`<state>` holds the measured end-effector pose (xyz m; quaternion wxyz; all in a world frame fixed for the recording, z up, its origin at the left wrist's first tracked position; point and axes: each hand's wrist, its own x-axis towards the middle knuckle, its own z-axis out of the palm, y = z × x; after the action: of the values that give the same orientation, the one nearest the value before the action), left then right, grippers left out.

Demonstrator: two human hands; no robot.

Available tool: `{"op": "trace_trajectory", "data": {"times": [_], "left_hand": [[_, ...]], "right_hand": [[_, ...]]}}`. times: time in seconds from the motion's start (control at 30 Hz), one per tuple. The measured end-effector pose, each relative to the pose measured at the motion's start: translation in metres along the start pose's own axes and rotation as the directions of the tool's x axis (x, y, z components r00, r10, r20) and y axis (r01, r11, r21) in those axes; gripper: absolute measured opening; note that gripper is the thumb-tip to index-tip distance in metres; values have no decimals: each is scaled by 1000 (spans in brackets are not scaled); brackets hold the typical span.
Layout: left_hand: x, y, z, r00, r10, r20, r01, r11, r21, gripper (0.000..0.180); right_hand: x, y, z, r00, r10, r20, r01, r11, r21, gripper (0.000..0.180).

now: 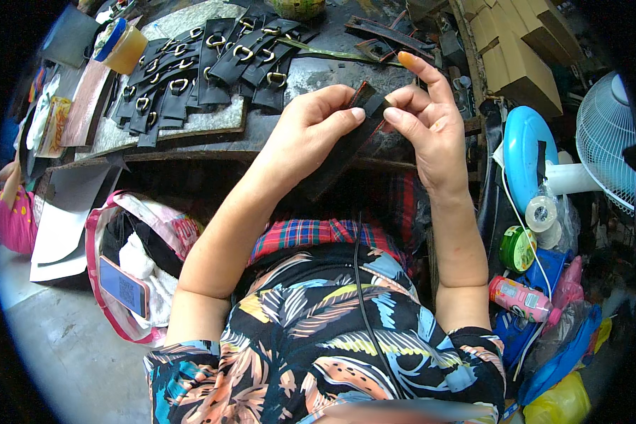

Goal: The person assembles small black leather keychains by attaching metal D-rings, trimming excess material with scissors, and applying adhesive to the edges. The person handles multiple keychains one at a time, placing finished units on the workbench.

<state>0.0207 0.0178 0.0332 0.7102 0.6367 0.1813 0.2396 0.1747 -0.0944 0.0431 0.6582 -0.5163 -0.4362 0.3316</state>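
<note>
A black leather strap with a reddish edge is held up between both hands above the workbench edge. My left hand grips its upper part from the left with thumb and fingers. My right hand pinches the top end from the right, with the forefinger stretched up. The strap hangs down and to the left toward my lap. Behind the hands, several black straps with brass D-rings lie in rows on a grey slab.
A dark workbench runs across the top, with a jar with a blue lid at its left. An open pink bag with a phone sits at lower left. Right: cardboard boxes, fan, tape rolls, pink bottle.
</note>
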Motion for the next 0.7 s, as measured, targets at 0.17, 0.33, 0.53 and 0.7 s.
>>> {"op": "trace_trajectory", "data": {"times": [0.17,0.33,0.53,0.7], "left_hand": [[-1,2,-1,1000,16,9,-18,979,205,22],[-4,6,-3,999,-15,52,7,990,140,22],[-3,6,-8,992,-89,92,87,996,24,19],[-4,4,7,976,168,-136,-162,985,59,14]], "right_hand": [[6,-1,-6,998,25,55,-24,999,-33,60],[10,-1,-11,988,95,124,-108,989,99,60],[10,1,-9,971,143,192,-192,945,266,65],[9,1,-6,986,104,128,-132,964,232,65]]}}
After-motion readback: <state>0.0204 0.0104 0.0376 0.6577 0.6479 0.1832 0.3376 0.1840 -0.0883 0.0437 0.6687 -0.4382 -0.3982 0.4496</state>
